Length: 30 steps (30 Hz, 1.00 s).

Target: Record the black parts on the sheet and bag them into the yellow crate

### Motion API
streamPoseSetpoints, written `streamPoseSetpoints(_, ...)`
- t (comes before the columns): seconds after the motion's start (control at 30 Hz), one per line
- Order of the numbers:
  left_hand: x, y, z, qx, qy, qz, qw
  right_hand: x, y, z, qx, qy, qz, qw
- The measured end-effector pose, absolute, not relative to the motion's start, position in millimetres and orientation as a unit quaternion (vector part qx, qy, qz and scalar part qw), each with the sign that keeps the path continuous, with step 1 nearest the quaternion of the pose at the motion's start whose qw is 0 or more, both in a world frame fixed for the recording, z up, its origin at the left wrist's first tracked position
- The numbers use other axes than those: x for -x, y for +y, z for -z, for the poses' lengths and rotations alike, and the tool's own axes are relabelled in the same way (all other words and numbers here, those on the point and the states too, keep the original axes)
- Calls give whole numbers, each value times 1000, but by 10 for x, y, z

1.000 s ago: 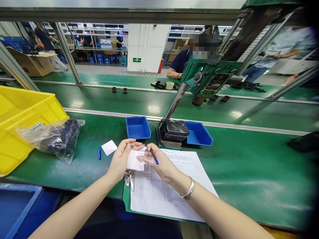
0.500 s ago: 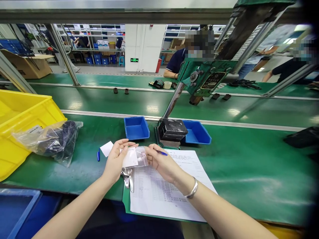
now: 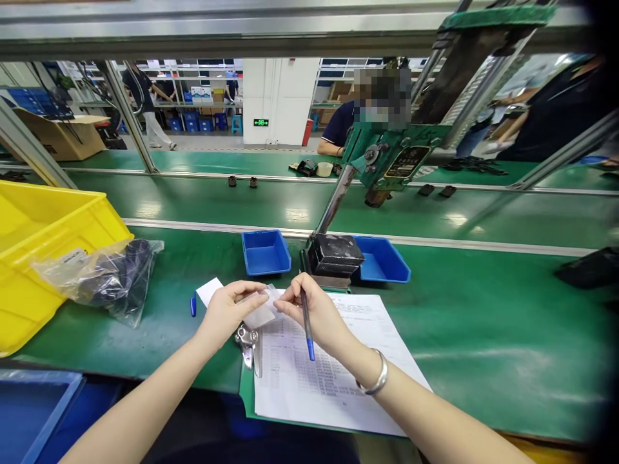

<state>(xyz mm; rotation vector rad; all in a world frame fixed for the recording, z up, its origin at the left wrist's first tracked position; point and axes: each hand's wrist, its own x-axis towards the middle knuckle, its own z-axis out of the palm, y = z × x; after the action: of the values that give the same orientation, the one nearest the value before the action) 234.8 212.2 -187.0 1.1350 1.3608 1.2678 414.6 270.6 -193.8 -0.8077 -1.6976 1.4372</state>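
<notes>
Printed sheets (image 3: 333, 386) on the green workbench (image 3: 493, 335) lie at 5 o'clock from a small plastic bag (image 3: 261, 316), with a metal clip (image 3: 248, 341) at 7 o'clock. Spread flat between two hands half a second ago, the bag is now turned and tilted, its far corner raised. A pen (image 3: 307, 325) whose blue end pointed toward 3 o'clock now aims it at 6, over the sheets. The change suggests that fingertips are working the bag while the pen rides along unused.

The left hand (image 3: 225, 312) pinches the bag between thumb and fingers. The right hand (image 3: 316, 312) is closed around the pen, its thumb and fingertips at the bag's 2 o'clock edge; whether they grip it cannot be told. The bag lies between the two hands, just above the sheets.

A white card (image 3: 207, 290) and a blue pen cap (image 3: 193, 305) sit toward 9 and 10 o'clock. Farther out, a blue tray (image 3: 265, 254) stands at 12 and a green press (image 3: 382, 154) at 2. Across the bench, toward 1 o'clock, a co-worker's sleeve (image 3: 337, 129) shows.
</notes>
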Motion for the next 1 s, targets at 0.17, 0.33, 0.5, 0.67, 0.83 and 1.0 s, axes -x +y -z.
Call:
streamPoseSetpoints(0.17, -2355, 2159, 1722, -527, 562, -470, 430, -4174, 2682, 1822, 305, -731, -500, 350)
streamPoseSetpoints(0.33, -2355, 2178, 1686, -532, 544, -472, 446, -4203, 2692, 1756, 290, -738, -499, 349)
streamPoseSetpoints(0.5, -2365, 2172, 1683, -520, 533, -498, 444, -4194, 2699, 1761, 277, -719, -534, 348)
streamPoseSetpoints(0.67, -2419, 2174, 1714, -496, 541, -518, 438, -4133, 2687, 1785, 271, -683, -557, 388)
streamPoseSetpoints(0.83, -2442, 2181, 1761, -482, 546, -528, 438, -4110, 2681, 1763, 289, -684, -538, 398)
streamPoseSetpoints(1.0, -2448, 2149, 1753, -502, 556, -511, 421, -4129, 2692, 1745, 280, -691, -551, 375)
